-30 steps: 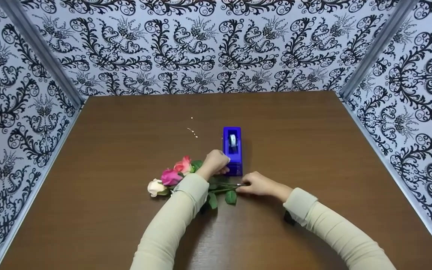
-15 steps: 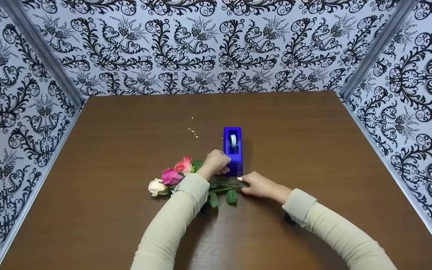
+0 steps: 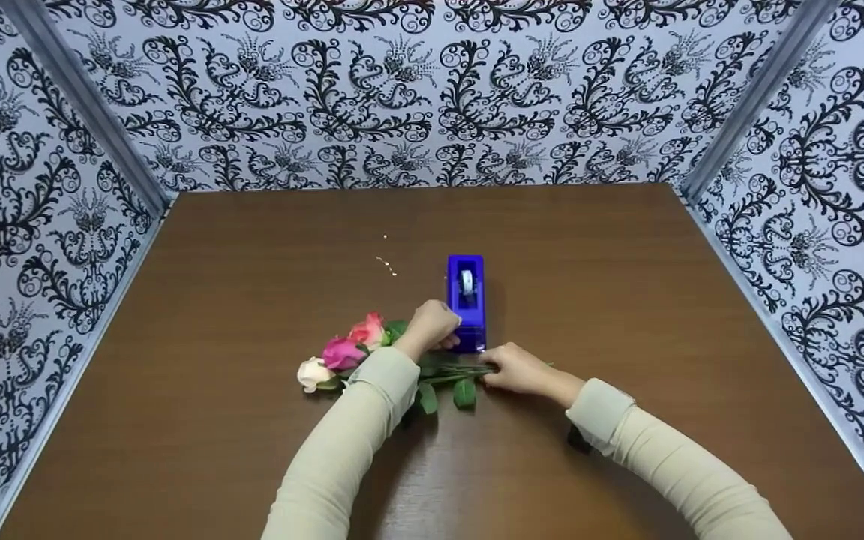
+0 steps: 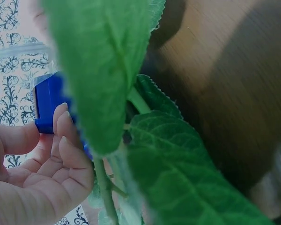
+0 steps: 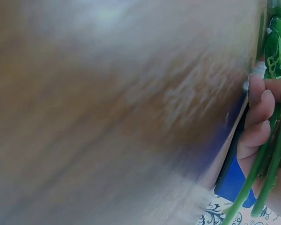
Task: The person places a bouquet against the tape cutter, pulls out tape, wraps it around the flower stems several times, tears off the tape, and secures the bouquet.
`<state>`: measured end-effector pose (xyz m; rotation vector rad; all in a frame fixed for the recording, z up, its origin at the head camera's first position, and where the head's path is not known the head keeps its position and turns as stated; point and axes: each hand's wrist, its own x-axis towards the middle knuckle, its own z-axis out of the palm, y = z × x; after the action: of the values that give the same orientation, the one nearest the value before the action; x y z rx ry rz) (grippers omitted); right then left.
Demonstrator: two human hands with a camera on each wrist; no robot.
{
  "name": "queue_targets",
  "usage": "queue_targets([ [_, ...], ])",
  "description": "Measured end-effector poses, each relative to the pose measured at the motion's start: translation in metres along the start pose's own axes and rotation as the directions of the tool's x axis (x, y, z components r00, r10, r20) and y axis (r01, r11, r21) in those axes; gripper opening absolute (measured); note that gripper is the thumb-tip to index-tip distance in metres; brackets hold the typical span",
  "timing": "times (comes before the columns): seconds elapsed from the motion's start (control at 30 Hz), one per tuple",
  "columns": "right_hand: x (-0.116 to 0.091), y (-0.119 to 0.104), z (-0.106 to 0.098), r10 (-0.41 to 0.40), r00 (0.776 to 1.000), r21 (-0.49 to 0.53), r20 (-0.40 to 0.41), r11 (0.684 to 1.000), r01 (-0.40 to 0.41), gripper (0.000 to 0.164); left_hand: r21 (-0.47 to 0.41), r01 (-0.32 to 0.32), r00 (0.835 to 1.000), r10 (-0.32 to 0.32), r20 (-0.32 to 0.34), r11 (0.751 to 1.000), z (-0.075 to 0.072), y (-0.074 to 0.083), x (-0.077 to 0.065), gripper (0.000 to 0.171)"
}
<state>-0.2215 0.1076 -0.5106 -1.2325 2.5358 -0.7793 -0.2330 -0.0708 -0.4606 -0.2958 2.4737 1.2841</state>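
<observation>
Three artificial roses lie bunched on the table: a white rose [image 3: 315, 373], a magenta rose [image 3: 343, 352] and a coral rose [image 3: 367, 330]. Their green stems [image 3: 454, 373] point right, and my right hand [image 3: 518, 369] grips the lower ends, its fingers curled round them in the right wrist view. Behind the stems stands a blue tape dispenser [image 3: 469, 316] with a pale tape roll [image 3: 466, 282]. My left hand [image 3: 432, 327] holds the dispenser's near end, with thumb and fingers at its blue corner [image 4: 49, 98] in the left wrist view. Large green leaves [image 4: 96, 70] partly hide that hand.
Small light specks [image 3: 387, 265] lie on the brown table [image 3: 589, 262] left of the dispenser. Patterned walls [image 3: 402, 90] enclose the table at the back and both sides. A leaf [image 3: 465, 394] sticks out toward the near side between the hands.
My right hand has shifted slightly right along the stem ends and its fingers have closed in around them. The left hand and the dispenser stay in place.
</observation>
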Motion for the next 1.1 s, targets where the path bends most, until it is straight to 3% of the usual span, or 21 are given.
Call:
queue_targets([
  [0.33, -0.003, 0.001, 0.000, 0.130, 0.992, 0.182, -0.003, 0.975, -0.127, 0.021, 0.006, 0.008, 1.000, -0.008, 0.007, 1.000, 0.000, 0.001, 0.000, 0.017],
  [0.6, -0.003, 0.004, 0.001, 0.227, 0.971, 0.377, 0.070, 0.896, -0.236, 0.022, -0.009, 0.012, 1.000, -0.012, 0.005, 1.000, 0.001, 0.000, 0.001, 0.013],
  [0.87, -0.003, -0.002, -0.002, 0.182, 0.982, 0.385, 0.053, 0.903, -0.188, 0.020, 0.002, 0.038, 0.999, -0.038, 0.005, 0.999, 0.001, 0.000, 0.002, 0.014],
  [1.1, -0.002, -0.002, 0.002, 0.209, 0.978, 0.410, 0.013, 0.891, -0.196, 0.020, 0.012, 0.050, 0.999, -0.050, -0.004, 0.999, 0.001, 0.003, -0.001, 0.017],
])
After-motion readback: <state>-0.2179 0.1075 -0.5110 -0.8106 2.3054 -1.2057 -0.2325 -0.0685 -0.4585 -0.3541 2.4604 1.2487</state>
